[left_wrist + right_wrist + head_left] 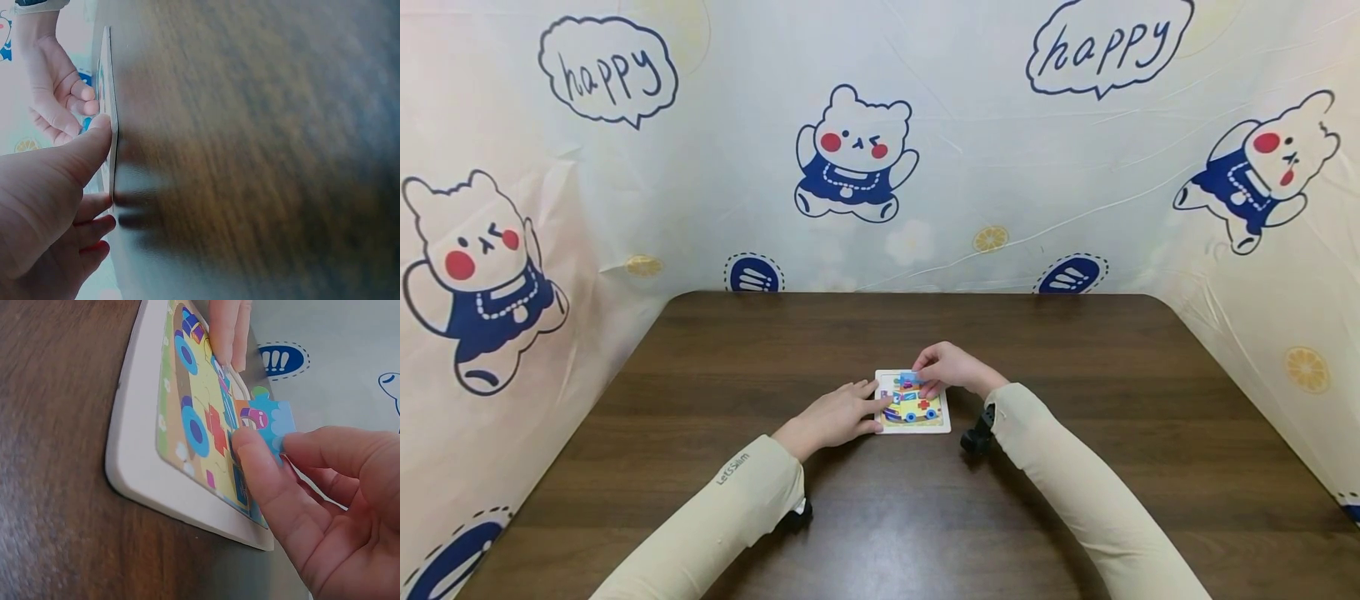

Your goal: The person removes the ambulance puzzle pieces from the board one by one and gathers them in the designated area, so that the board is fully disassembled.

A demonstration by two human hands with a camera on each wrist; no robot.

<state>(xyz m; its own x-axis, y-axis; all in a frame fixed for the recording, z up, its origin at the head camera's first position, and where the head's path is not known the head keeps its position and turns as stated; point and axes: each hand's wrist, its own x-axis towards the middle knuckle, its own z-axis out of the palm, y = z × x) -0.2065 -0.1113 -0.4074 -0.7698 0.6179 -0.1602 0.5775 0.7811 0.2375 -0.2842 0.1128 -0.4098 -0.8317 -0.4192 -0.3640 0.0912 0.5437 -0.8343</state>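
Observation:
A small jigsaw puzzle in a white tray lies on the table, showing a yellow ambulance picture with blue wheels and a red cross. My right hand pinches a blue puzzle piece between thumb and fingers, tilted up over the tray's far part. The piece carries a pink-and-orange detail and a green knob. My left hand lies along the tray's left side, fingers extended, some reaching onto the picture. In the left wrist view its thumb touches the tray's edge.
The brown wooden table stretches around the tray on all sides. Behind it hangs a pale curtain printed with bears and "happy" bubbles. A black wrist camera hangs under the right cuff, near the tabletop.

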